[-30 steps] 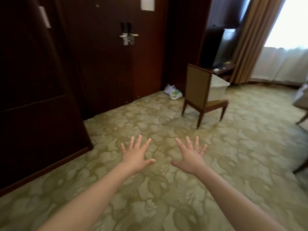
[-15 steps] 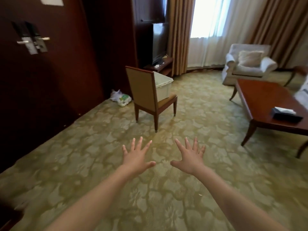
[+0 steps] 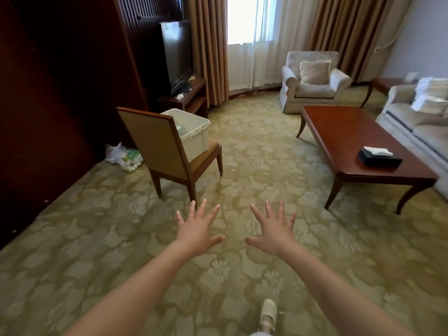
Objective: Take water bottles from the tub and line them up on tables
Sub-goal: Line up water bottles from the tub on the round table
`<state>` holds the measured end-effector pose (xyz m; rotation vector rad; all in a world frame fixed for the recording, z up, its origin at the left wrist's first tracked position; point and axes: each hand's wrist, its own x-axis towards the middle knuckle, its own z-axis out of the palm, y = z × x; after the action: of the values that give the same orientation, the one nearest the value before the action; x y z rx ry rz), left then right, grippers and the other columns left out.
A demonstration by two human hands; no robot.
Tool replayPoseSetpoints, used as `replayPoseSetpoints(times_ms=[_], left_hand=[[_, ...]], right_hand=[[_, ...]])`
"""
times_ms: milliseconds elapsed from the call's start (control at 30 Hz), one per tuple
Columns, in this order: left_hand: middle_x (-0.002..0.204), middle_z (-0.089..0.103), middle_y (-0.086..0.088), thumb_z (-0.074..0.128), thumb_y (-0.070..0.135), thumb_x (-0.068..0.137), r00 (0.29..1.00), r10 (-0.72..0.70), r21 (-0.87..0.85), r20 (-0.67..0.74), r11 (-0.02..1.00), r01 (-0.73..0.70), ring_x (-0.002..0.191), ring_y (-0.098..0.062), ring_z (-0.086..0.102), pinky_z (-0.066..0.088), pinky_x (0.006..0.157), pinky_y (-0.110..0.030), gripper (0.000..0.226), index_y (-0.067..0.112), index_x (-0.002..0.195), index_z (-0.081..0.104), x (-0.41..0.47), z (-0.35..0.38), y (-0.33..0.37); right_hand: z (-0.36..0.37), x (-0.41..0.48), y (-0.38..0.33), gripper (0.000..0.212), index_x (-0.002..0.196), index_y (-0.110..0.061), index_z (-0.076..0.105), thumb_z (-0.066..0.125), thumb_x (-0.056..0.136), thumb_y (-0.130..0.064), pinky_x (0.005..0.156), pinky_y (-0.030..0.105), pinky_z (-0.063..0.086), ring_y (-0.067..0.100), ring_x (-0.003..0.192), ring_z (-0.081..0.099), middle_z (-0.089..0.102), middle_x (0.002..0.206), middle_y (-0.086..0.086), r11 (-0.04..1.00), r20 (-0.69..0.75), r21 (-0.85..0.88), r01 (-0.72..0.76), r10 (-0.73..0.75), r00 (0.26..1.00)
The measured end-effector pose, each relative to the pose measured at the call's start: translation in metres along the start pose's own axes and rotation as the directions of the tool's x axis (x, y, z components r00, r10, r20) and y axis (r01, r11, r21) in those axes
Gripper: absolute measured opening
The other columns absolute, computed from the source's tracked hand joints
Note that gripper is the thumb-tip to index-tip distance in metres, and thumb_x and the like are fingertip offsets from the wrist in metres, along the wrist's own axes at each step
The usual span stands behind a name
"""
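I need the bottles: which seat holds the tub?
The wooden chair on the left; the white tub sits on its seat. The armchair holds a cushion.

Plastic tub [image 3: 195, 132]; glossy wooden table [image 3: 358, 139].

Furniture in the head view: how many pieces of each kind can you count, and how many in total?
Wooden chair: 1
Armchair: 1
Sofa: 1
Coffee table: 1
Side table: 1
TV stand: 1
Total: 6
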<state>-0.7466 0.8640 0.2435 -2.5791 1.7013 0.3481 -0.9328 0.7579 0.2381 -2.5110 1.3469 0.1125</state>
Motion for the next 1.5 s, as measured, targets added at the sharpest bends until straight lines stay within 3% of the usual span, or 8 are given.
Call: replayPoseSetpoints(times_ms=[400,700,1100,1333,1500], left_hand=[[0.162,-0.02,0.002,0.045,0.072,0.084,0.997,-0.073,-0.062,-0.029,0.996,0.071,0.148,-0.028,-0.02,-0.006,0.115,-0.064,0.091,0.044,0.151,-0.01,0.276,-0.057,0.058],[0.162,-0.019,0.003,0.049,0.07,0.084,0.984,-0.176,-0.107,-0.021,0.979,0.173,0.148,-0.027,-0.021,-0.008,0.115,-0.063,0.091,0.046,0.151,-0.007,0.425,-0.083,0.053],[0.161,-0.021,0.0,0.046,0.072,0.085,0.967,-0.248,-0.111,-0.051,0.964,0.242,0.147,-0.029,-0.022,-0.007,0.113,-0.065,0.09,0.046,0.151,-0.008,0.689,-0.142,0.002],[0.161,-0.021,0.001,0.046,0.071,0.086,0.947,-0.321,-0.119,0.009,0.94,0.32,0.147,-0.029,-0.022,-0.008,0.114,-0.065,0.09,0.044,0.152,-0.009,0.786,-0.158,-0.036],[0.162,-0.018,0.0,0.048,0.069,0.086,0.896,-0.442,-0.147,0.028,0.885,0.442,0.148,-0.03,-0.02,-0.006,0.115,-0.066,0.088,0.045,0.152,-0.005,0.854,-0.157,-0.074]], right_hand=[[-0.097,0.276,0.097,0.095,0.154,-0.045,-0.005,0.056,0.084,-0.065,0.109,0.065,-0.025,0.04,0.143,-0.033,-0.016,0.165,0.007,0.991,0.017,-0.058,0.118,-0.117,0.993],[-0.129,0.44,0.115,0.094,0.155,-0.044,-0.005,0.056,0.086,-0.064,0.11,0.064,-0.024,0.037,0.144,-0.034,-0.015,0.165,0.007,0.974,0.045,-0.058,0.218,-0.216,0.975],[-0.197,0.728,0.089,0.095,0.155,-0.043,-0.006,0.057,0.086,-0.06,0.11,0.068,-0.02,0.039,0.142,-0.035,-0.016,0.165,0.007,0.937,0.034,-0.101,0.335,-0.334,0.942],[-0.208,0.851,0.063,0.092,0.155,-0.043,-0.003,0.056,0.086,-0.059,0.111,0.068,-0.018,0.037,0.143,-0.034,-0.015,0.165,0.006,0.902,0.101,-0.102,0.42,-0.411,0.906],[-0.208,0.955,0.034,0.093,0.156,-0.042,-0.002,0.055,0.085,-0.061,0.111,0.069,-0.018,0.039,0.144,-0.031,-0.012,0.166,0.008,0.836,0.146,-0.132,0.533,-0.515,0.845]])
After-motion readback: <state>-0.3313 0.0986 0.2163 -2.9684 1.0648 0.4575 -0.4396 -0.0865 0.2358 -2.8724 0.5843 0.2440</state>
